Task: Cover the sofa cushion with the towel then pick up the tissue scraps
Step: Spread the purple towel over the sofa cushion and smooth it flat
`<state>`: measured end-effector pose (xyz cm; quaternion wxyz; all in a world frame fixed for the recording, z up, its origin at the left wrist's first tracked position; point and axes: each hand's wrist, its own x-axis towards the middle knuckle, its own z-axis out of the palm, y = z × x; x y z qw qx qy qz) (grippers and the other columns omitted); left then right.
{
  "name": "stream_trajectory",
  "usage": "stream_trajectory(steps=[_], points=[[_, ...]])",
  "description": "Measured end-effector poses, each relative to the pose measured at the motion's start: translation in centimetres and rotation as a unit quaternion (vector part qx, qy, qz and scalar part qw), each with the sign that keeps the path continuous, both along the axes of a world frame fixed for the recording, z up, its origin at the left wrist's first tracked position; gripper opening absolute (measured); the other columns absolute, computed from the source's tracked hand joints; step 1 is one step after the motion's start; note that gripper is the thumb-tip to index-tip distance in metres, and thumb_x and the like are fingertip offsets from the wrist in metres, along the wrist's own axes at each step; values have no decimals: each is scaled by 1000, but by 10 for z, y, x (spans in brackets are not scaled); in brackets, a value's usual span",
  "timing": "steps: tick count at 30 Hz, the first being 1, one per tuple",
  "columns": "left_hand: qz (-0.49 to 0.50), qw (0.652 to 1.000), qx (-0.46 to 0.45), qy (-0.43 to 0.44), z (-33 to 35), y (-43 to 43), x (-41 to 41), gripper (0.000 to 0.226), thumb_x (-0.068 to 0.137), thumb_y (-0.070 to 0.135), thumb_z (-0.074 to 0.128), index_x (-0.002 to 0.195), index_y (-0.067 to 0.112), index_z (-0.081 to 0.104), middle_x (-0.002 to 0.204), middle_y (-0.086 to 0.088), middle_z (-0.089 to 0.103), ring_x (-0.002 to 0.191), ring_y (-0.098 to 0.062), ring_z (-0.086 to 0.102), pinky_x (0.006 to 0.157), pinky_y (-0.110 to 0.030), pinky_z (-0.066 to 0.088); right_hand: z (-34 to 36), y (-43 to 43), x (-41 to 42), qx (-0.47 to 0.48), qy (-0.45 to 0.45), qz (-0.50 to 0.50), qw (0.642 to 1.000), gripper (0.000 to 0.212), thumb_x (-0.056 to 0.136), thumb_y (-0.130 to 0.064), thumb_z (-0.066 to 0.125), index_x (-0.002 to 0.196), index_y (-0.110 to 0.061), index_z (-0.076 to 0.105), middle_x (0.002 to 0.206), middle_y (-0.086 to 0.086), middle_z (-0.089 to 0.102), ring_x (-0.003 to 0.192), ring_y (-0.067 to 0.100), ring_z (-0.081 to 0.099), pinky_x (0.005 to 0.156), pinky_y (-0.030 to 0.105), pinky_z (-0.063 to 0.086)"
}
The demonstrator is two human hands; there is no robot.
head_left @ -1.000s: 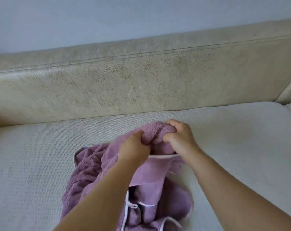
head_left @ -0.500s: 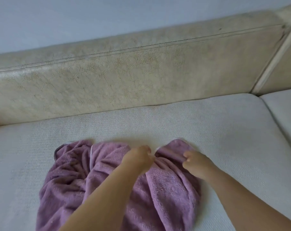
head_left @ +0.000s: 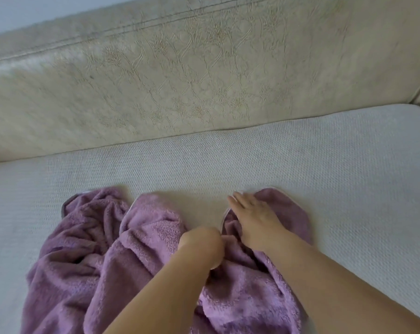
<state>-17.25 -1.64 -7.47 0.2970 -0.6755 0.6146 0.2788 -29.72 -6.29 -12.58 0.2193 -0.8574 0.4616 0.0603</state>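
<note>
Left grip (head_left: 200,242) clenched on a fold of the towel (head_left: 88,261), right grip (head_left: 254,213) released, flat on its corner; the bulk lies bunched left of both, nearer the left grip, with the cushion (head_left: 228,160) bare beyond.

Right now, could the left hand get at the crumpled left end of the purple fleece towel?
Probably yes. The left hand is curled on the purple fleece towel, and only more towel lies between it and that crumpled left end; nothing blocks the way.
</note>
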Motion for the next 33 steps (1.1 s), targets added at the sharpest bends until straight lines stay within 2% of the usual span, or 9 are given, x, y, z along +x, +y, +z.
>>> stream_trajectory(steps=[2,5,10,14,19,24,29,31,33], points=[[34,999,-14,-36,-5,-2,5,27,95,25,44,116,15,57,119,-8,62,110,-28,59,87,-39,47,-6,-4,13,-2,44,36,998,60,90,-33,43,143,-14,24,144,7,38,133,24,33,106,43,27],[37,997,25,-69,-6,1,13,32,96,27,43,124,17,55,126,-7,59,114,-28,56,89,-42,48,-1,-8,19,3,59,8,998,25,87,-29,48,106,-19,59,111,5,65,106,27,59,81,33,38],[26,992,56,-114,12,2,12,41,92,29,49,132,18,49,134,-6,53,121,-26,51,92,-36,44,30,-33,-55,-23,38,-243,969,21,87,-31,44,95,-17,57,103,10,67,99,30,62,75,34,42],[-5,992,119,-50,34,-12,-23,34,93,22,44,121,7,56,115,-10,63,110,-29,58,93,-38,46,68,-53,-138,-27,73,-358,930,23,89,-29,45,95,-13,59,107,15,66,98,33,62,72,32,41],[-67,996,52,-14,63,-30,-87,28,91,17,47,115,6,57,116,-10,63,108,-29,60,84,-36,46,105,-46,-191,119,302,-195,925,38,85,-31,47,121,-21,55,122,0,58,109,21,57,86,29,44],[-62,989,-136,17,56,-44,-98,22,94,14,44,114,14,52,107,-5,62,98,-25,60,74,-32,42,92,-27,-163,82,153,-131,976,42,86,-20,47,127,-13,42,124,7,48,112,25,49,92,38,41],[-78,987,-139,21,13,-49,-70,59,87,7,52,140,18,27,139,-3,42,127,-23,41,96,-39,42,41,0,-122,51,107,-105,987,63,86,-15,49,142,-15,20,135,8,46,123,28,45,103,44,34],[-99,991,-90,-16,0,-40,-62,68,83,7,53,142,20,22,140,-4,42,128,-24,41,100,-41,37,28,12,-114,54,140,-110,983,50,83,-16,51,131,-16,37,118,6,62,110,28,57,95,42,39],[-126,989,-53,-61,-5,-27,-57,47,83,10,50,128,20,40,126,-5,57,117,-27,53,94,-39,39,25,21,-112,80,123,-127,981,30,81,-14,51,111,-17,54,106,6,67,100,28,62,81,34,45]])
